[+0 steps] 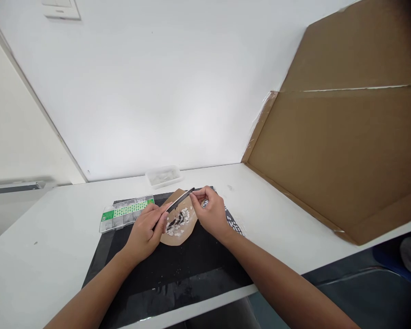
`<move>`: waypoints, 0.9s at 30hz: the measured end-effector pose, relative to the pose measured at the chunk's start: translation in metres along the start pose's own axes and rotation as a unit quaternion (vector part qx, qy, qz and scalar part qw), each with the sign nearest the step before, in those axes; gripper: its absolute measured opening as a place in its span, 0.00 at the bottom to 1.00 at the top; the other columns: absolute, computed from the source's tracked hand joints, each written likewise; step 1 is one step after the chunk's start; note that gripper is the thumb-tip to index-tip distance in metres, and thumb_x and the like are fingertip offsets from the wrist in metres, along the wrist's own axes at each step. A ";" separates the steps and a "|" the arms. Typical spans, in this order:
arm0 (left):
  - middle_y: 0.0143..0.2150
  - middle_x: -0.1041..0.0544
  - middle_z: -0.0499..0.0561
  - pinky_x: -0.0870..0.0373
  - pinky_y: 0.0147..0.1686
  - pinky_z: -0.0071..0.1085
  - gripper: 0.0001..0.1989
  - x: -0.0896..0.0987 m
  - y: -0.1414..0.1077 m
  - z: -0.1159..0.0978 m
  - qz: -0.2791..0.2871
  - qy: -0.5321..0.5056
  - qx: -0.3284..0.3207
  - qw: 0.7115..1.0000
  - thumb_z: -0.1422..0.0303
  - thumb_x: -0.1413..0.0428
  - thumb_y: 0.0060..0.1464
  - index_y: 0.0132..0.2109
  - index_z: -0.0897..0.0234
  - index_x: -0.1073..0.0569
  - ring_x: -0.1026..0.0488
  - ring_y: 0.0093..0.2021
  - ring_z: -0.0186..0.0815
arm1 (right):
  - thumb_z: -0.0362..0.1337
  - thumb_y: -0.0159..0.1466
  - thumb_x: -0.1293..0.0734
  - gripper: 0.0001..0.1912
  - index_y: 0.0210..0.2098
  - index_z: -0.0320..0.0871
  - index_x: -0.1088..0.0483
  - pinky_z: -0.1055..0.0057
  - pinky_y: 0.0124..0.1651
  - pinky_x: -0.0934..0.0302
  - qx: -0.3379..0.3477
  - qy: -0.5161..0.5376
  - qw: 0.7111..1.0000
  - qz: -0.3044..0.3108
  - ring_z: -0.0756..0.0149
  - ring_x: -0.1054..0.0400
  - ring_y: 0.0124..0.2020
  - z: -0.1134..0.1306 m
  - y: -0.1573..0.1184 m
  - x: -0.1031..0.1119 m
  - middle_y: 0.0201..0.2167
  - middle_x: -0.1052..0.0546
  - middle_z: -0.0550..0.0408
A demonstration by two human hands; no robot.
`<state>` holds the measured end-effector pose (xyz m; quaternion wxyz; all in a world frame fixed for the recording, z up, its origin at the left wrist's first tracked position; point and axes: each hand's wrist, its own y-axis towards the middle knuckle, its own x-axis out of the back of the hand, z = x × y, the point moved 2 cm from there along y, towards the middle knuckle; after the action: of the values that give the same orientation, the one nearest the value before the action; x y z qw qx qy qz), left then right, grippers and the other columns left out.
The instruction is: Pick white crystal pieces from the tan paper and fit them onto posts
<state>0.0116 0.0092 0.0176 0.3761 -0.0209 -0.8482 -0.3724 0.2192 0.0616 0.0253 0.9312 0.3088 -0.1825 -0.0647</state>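
My left hand [147,230] is closed round the near end of a narrow dark strip with a pale edge [180,201], which slants up to the right. At the strip's far tip, my right hand [210,212] has thumb and forefinger pinched together. Whether they grip the tip or some small piece there, I cannot tell. Beneath both hands lies a brown paper sheet [178,241] bearing many small white bits [183,218] and some dark slivers [176,221]. A black mat [185,265] is under the paper.
Left of the paper is a clear compartment box with a green and white label [130,209]. A translucent tray [162,177] stands near the wall. Small white pieces on a dark sheet [234,224] lie beyond my right wrist. A large cardboard panel [339,160] stands at the right.
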 end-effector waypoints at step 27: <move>0.28 0.29 0.49 0.32 0.41 0.37 0.19 0.000 0.000 -0.001 -0.003 -0.005 -0.008 1.000 0.69 0.53 0.70 0.64 0.63 0.31 0.32 0.37 0.39 | 0.37 0.66 0.33 0.07 0.31 0.46 0.30 0.64 0.42 0.37 0.072 -0.030 0.995 0.060 0.64 0.29 0.31 0.019 -0.018 -0.012 0.27 0.25 0.57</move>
<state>0.0119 0.0082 0.0181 0.3703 -0.0231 -0.8471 -0.3804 0.2008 0.0394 0.0256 0.9027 0.3619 -0.2328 -0.0047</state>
